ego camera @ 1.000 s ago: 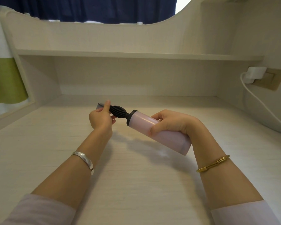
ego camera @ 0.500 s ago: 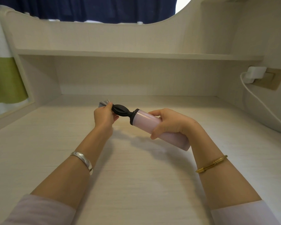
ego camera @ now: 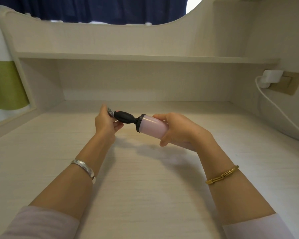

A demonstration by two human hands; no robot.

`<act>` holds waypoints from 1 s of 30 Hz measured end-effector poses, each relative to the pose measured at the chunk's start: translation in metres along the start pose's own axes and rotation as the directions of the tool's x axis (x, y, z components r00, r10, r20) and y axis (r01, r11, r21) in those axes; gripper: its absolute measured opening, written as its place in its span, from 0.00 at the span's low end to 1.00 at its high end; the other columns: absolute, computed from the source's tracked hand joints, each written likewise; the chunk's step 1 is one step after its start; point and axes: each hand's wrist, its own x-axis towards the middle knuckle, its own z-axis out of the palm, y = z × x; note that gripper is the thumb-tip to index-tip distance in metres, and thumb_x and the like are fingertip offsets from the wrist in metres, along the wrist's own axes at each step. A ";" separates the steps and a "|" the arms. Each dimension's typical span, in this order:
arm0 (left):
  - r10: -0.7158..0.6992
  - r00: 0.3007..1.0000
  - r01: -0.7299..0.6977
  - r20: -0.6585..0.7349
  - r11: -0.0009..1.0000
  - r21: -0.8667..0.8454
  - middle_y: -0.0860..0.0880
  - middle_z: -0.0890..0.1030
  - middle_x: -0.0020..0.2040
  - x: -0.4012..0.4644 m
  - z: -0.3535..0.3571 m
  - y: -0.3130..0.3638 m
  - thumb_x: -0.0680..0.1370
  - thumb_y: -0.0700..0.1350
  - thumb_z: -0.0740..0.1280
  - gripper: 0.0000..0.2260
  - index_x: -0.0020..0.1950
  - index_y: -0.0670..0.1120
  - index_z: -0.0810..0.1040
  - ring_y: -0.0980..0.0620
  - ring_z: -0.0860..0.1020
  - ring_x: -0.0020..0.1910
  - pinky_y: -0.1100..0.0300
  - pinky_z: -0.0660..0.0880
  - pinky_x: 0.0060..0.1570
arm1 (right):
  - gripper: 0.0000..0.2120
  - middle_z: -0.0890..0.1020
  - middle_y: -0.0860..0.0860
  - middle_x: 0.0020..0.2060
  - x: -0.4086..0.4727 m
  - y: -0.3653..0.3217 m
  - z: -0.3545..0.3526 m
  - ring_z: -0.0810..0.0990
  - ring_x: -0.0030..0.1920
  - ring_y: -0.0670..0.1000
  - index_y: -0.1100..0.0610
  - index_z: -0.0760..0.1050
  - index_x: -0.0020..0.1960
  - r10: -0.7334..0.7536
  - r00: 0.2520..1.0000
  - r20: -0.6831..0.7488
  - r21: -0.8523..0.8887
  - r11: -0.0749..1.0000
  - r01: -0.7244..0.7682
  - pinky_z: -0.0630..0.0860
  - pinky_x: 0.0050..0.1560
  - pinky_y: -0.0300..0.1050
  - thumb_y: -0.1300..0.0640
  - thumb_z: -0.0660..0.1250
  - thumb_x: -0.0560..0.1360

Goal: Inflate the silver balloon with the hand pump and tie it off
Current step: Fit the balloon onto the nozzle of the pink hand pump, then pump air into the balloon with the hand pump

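I hold a hand pump (ego camera: pixel 151 125) with a pale pink barrel and a black ribbed nozzle (ego camera: pixel 125 116) above the desk. My right hand (ego camera: pixel 177 130) wraps the barrel's rear half. My left hand (ego camera: pixel 106 121) pinches the crumpled silver balloon (ego camera: pixel 110 112) at the nozzle's tip. Only a small wrinkled bit of the balloon shows past my fingers, and it looks limp. Whether its neck sits over the tip is hidden by my fingers.
The pale wooden desk (ego camera: pixel 145 178) stretches below, with a shelf (ego camera: pixel 128 57) across the back. A white charger (ego camera: pixel 270 80) sits in a wall socket at the right, its cable (ego camera: pixel 283 109) trailing down the right wall. Dark blue curtains hang above.
Both hands and the pump have risen and shifted slightly away from me. The pump has levelled out, and more of the crumpled silver balloon shows at the nozzle tip.
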 end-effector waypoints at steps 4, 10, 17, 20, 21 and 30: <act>0.027 0.999 -0.025 -0.025 0.996 0.082 0.40 0.79 0.60 0.004 -0.003 -0.004 0.80 0.50 0.59 0.17 0.60 0.38 0.71 0.43 0.80 0.53 0.58 0.78 0.46 | 0.27 0.80 0.49 0.45 -0.001 -0.004 0.001 0.76 0.45 0.56 0.47 0.73 0.56 -0.041 0.998 -0.052 -0.121 0.992 0.034 0.76 0.43 0.48 0.60 0.75 0.60; 0.037 0.999 -0.037 0.001 0.999 0.028 0.42 0.80 0.39 -0.002 -0.001 -0.004 0.79 0.37 0.54 0.09 0.40 0.41 0.69 0.47 0.80 0.38 0.62 0.78 0.28 | 0.29 0.79 0.49 0.45 0.006 -0.006 0.008 0.76 0.43 0.57 0.47 0.70 0.59 -0.108 0.987 -0.117 -0.373 0.926 0.057 0.64 0.34 0.43 0.59 0.74 0.61; 0.009 0.998 -0.018 -0.056 0.989 -0.148 0.41 0.76 0.35 -0.003 0.008 -0.004 0.78 0.35 0.50 0.08 0.40 0.42 0.62 0.45 0.75 0.31 0.53 0.76 0.32 | 0.27 0.81 0.53 0.45 0.013 -0.002 0.028 0.67 0.40 0.55 0.51 0.64 0.62 -0.173 0.963 -0.206 -0.521 0.853 0.042 0.58 0.37 0.45 0.60 0.68 0.65; -0.011 0.996 -0.013 -0.087 0.964 -0.267 0.42 0.73 0.33 -0.007 0.010 -0.005 0.77 0.35 0.49 0.09 0.38 0.43 0.61 0.47 0.73 0.25 0.55 0.76 0.31 | 0.26 0.80 0.53 0.43 0.015 -0.004 0.031 0.67 0.37 0.56 0.51 0.64 0.61 -0.203 0.956 -0.212 -0.554 0.831 0.054 0.58 0.37 0.45 0.61 0.67 0.65; -0.008 0.995 -0.023 -0.104 0.956 -0.293 0.42 0.73 0.31 -0.008 0.011 -0.005 0.78 0.35 0.49 0.09 0.38 0.43 0.61 0.48 0.73 0.21 0.56 0.76 0.30 | 0.26 0.79 0.52 0.43 0.015 -0.005 0.031 0.68 0.37 0.57 0.51 0.64 0.61 -0.208 0.954 -0.216 -0.548 0.835 0.058 0.59 0.36 0.45 0.62 0.67 0.65; 0.033 0.986 -0.093 -0.164 0.922 -0.376 0.45 0.71 0.29 -0.014 0.017 0.002 0.81 0.40 0.51 0.13 0.36 0.43 0.62 0.51 0.72 0.16 0.61 0.76 0.25 | 0.29 0.77 0.52 0.44 0.014 -0.007 0.033 0.75 0.40 0.59 0.50 0.63 0.63 -0.233 0.937 -0.261 -0.525 0.849 0.064 0.59 0.32 0.44 0.65 0.65 0.65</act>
